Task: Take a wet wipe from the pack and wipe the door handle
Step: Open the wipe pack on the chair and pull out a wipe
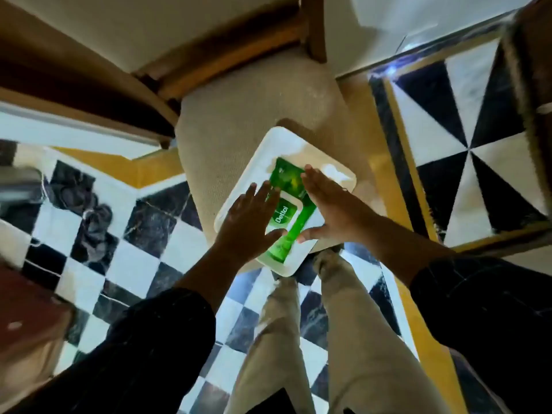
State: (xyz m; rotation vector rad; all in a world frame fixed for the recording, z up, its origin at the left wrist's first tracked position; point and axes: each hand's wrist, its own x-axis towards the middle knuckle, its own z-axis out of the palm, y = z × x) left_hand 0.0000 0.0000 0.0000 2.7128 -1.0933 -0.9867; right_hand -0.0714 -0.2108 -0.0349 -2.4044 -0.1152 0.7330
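A green pack of wet wipes (288,204) with a white lid label lies on a white tray (274,150), which rests on a beige upholstered chair seat (239,115). My left hand (248,222) hovers flat over the pack's left side, fingers spread, holding nothing. My right hand (328,204) is spread over the pack's right side, thumb near the pack's lower edge, also holding nothing. Whether either hand touches the pack is unclear. No door handle is in view.
The chair's wooden frame (227,52) stands beyond the seat. A black-and-white checkered floor (143,234) with yellow borders surrounds it. My legs (298,339) in beige trousers stand just before the chair. A dark wooden piece (531,70) is at the far right.
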